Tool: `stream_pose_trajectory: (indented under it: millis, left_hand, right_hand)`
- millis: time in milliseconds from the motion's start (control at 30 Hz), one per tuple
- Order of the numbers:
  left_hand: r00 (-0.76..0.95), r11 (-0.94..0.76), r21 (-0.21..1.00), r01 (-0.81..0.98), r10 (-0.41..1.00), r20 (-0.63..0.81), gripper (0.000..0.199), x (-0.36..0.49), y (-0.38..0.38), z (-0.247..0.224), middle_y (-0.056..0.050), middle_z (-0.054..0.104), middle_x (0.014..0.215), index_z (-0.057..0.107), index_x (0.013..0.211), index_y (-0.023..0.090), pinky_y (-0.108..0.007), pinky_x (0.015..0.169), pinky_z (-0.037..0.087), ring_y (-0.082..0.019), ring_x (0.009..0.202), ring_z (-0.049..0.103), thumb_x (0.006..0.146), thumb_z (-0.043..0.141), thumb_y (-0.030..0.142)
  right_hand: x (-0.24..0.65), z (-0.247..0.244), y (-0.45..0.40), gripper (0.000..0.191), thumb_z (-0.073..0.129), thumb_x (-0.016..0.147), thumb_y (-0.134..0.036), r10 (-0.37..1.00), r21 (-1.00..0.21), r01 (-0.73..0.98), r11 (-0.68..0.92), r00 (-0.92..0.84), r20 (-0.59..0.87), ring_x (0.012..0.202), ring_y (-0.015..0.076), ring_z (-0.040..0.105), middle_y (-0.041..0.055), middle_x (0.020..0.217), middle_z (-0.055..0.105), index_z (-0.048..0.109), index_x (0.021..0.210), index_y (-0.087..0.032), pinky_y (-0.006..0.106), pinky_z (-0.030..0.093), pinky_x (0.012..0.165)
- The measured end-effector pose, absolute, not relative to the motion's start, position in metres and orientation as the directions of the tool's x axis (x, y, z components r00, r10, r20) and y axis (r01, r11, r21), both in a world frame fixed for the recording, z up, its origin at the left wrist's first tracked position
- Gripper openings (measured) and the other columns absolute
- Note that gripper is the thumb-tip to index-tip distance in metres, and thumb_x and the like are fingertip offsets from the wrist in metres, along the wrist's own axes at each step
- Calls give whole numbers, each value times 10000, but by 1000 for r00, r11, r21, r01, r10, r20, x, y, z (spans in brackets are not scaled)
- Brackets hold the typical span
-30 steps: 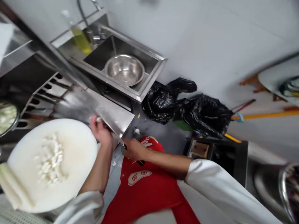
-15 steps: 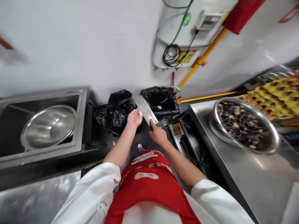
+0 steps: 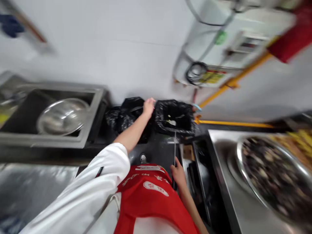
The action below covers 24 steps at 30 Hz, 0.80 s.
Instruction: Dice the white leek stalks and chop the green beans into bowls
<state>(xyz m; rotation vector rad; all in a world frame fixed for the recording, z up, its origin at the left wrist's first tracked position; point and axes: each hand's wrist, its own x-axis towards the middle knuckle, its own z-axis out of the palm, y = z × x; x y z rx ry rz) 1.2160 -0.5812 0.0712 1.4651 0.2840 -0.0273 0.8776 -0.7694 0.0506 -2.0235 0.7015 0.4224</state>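
My left hand (image 3: pixel 149 106) reaches out over the gap between two black-bagged bins, its fingers blurred and pressed together; what they hold, if anything, is too small to name. Low on the right, near the red apron (image 3: pixel 151 187), my right hand (image 3: pixel 178 172) grips a cleaver (image 3: pixel 175 146), whose blade is seen edge-on and points away from me. The lined bin (image 3: pixel 159 120) at centre right has pale scraps (image 3: pixel 171 122) inside. Beside it on the left lies a bunched black bag (image 3: pixel 122 118).
A steel bowl (image 3: pixel 63 116) rests in the sink (image 3: pixel 84 131) at left. On the right, a steel counter (image 3: pixel 243 195) carries a large bowl of dark pieces (image 3: pixel 270 165), with yellow egg trays behind. A yellow pipe (image 3: pixel 234 123) runs along the wall.
My left hand has moved up and away from the cleaver. My right hand has drawn lower with the cleaver, now turned edge-on. The view has shifted, and the sink shows more fully.
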Motion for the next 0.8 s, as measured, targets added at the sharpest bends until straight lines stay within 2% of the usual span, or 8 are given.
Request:
stream_pose_trajectory:
  millis: [33,100,233,367,467,533,633,800]
  left_hand:
    - [944,-15,954,301,146,-295,292,1185,-554,63,-17,607,804,600,1105,174,-267,744,482,-116,696,568,1032,356,316]
    - [878,-26,903,428,248,-409,206,1111,-498,42,-2,601,771,627,1108,184,-286,704,493,-124,644,560,950,542,284]
    - [621,163,749,643,463,-633,315,924,-389,10,9,571,618,677,779,164,-375,735,539,-187,659,597,589,890,298]
    - [419,381,694,610,589,-691,431,710,-298,27,-21,659,729,677,812,187,-388,745,552,-210,754,640,542,875,460]
    - [259,384,755,532,775,-577,467,572,-237,48,-62,692,878,672,932,206,-418,856,535,-236,883,647,644,768,561]
    - [5,281,779,561,939,-343,464,500,-201,53,-122,688,1008,662,938,192,-473,975,486,-283,1006,624,703,692,591]
    - [-226,158,672,724,974,15,506,418,-157,46,-195,606,1283,639,1076,162,-505,1148,335,-343,1278,501,753,660,551]
    - [-56,15,453,892,995,77,702,351,-94,26,-212,373,1564,557,1313,145,-507,1220,223,-378,1476,281,740,748,503]
  right_hand:
    - [882,49,-768,773,476,705,-384,-248,-659,-615,-434,784,-569,486,218,577,-34,512,581,526,1417,-88,293,450,510]
    - [898,43,-764,825,491,690,-429,-114,-640,-580,-503,779,-617,455,226,555,-43,472,546,500,1436,-76,304,437,480]
    - [951,35,-728,928,555,658,-470,162,-564,-413,-715,687,-708,463,243,559,-36,474,572,432,1486,-71,321,445,471]
    - [973,55,-650,869,601,643,-439,449,-590,-160,-792,503,-739,461,225,552,-37,512,591,490,1455,-151,304,407,449]
    - [957,78,-578,731,657,622,-424,606,-675,-83,-733,373,-703,477,202,547,-25,597,631,599,1316,-203,295,404,462]
    - [932,88,-521,528,684,624,-422,726,-761,-47,-647,267,-634,537,196,572,3,690,666,673,1108,-213,298,440,511]
    - [871,89,-433,249,642,694,-406,850,-848,93,-522,146,-507,611,189,581,13,709,655,663,856,-218,296,460,590]
    - [748,70,-318,297,564,806,-531,850,-826,205,-525,93,-518,480,162,504,-39,551,546,575,800,-234,279,385,492]
